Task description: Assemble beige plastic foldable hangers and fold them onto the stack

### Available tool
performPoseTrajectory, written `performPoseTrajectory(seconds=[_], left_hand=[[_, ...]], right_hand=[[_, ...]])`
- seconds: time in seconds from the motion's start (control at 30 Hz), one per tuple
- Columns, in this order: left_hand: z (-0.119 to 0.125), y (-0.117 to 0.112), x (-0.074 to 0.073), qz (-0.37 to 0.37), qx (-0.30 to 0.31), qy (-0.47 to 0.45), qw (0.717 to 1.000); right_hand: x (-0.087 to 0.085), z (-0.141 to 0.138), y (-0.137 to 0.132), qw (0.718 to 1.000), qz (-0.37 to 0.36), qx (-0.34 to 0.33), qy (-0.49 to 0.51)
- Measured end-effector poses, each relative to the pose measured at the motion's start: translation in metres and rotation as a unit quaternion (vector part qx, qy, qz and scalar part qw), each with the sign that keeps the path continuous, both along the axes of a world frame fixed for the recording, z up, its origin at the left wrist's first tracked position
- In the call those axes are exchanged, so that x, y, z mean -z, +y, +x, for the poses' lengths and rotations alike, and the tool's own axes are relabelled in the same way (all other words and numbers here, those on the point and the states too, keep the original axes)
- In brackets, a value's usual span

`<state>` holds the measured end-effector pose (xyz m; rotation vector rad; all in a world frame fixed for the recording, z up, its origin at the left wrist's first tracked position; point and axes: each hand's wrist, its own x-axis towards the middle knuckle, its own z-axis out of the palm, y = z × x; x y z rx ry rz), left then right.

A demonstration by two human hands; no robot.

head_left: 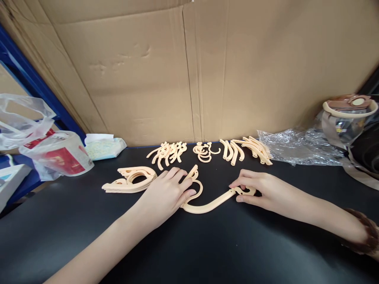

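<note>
A cream plastic folding hanger (204,208) lies on the black table, its curved arm reaching right and a round hook part curling near its left end. My left hand (170,189) is closed over that left end, its fingers hiding part of the joint. At the arm's right tip, my right hand (251,187) pinches a small curved hanger piece (248,191) between thumb and fingers. The piece touches or meets the arm's tip; whether they are joined I cannot tell. Left of my left hand lies a stack of folded hangers (127,187).
Behind the hands are piles of small end pieces (168,153), hooks (204,152) and curved arms (233,150). Clear plastic wrap (299,146) and a transparent cup (346,122) stand at right. At left are a bagged tub (68,154) and a wipes pack (105,146). Cardboard (142,79) walls the back.
</note>
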<state>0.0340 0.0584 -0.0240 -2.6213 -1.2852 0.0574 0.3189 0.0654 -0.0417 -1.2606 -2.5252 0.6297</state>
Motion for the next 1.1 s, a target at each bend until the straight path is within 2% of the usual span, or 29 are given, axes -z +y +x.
performPoseTrajectory(seconds=[0.17,0.33,0.53,0.6,0.7,0.8,0.9,1.1], left_hand=[[0.001,0.000,0.004,0.022,0.016,-0.029,0.999],[0.001,0.002,0.008,0.035,0.006,-0.071,0.997],[0.009,-0.003,0.012,0.093,0.035,-0.093,0.991],[0.021,-0.010,0.012,0.071,0.057,-0.112,0.990],[0.044,-0.019,0.014,-0.013,0.076,-0.142,0.987],[0.063,-0.020,0.018,-0.034,0.072,-0.138,0.987],[0.067,-0.017,0.022,-0.045,0.070,-0.175,0.981],[0.062,-0.015,0.026,-0.091,0.071,-0.249,0.962]], right_hand=[[0.000,-0.002,-0.002,1.000,0.009,-0.006,0.005],[0.002,-0.003,-0.002,1.000,0.010,-0.018,0.018],[0.001,-0.007,-0.005,0.999,0.012,-0.022,0.045],[0.001,-0.008,-0.006,0.998,0.012,-0.025,0.054],[0.000,-0.010,-0.007,0.997,0.009,-0.039,0.065],[0.001,-0.012,-0.007,0.996,0.009,-0.044,0.078],[0.005,-0.013,-0.006,0.995,-0.006,-0.029,0.099],[0.009,-0.014,-0.006,0.985,-0.093,0.011,0.142]])
